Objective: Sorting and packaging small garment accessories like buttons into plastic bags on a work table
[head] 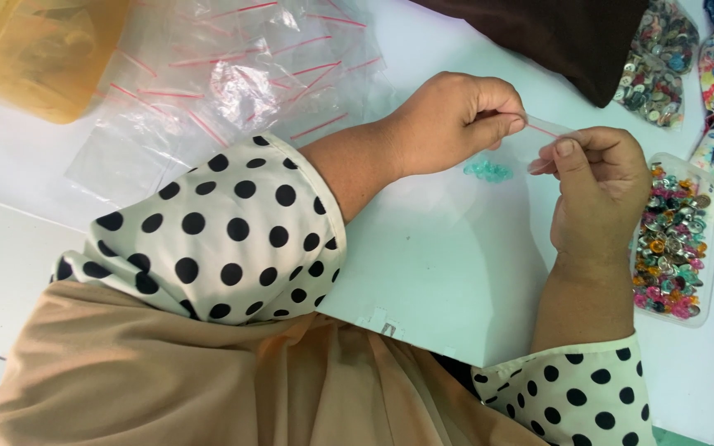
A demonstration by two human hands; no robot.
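A small clear bag (549,136) with a red seal strip is pinched at its mouth between the fingers of the left hand (448,120) and the right hand (597,186), both closed tight on its top edge. Its long axis is stretched across between the hands, above the white table (431,248). Turquoise beads (487,171) are seen through the thin, glossy plastic, nearer the left hand.

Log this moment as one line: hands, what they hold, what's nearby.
left hand: pinches small clear bag | right hand: pinches same bag | teal beads: on table below | tray of coloured buttons: right of hands
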